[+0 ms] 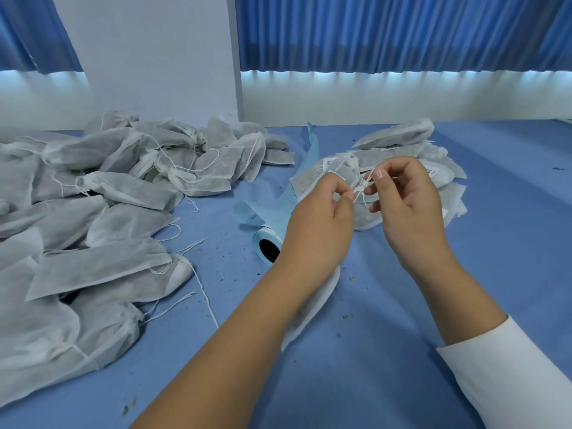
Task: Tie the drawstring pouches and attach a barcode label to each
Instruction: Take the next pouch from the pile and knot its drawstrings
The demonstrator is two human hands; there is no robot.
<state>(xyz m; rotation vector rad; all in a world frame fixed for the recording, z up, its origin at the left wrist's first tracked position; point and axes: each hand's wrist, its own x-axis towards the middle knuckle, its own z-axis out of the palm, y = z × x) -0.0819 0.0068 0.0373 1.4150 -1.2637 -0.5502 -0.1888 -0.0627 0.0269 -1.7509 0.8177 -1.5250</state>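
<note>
The left hand [322,212] and right hand [405,205] each pinch the string [359,198] either side of the label [360,182], above the right pile [439,168]. A pouch [312,305] lies near, under the left forearm. Best to keep the string taut and fold the label squarely.

Barcode label [360,184]: on the drawstring [364,200], centre of the frame; black bars show, the digits are too small to read.
Labels [328,164] on the pouch pile [399,135]: right of centre; dark print, blurred, not readable.
Readable text: none in the whole frame.
</note>
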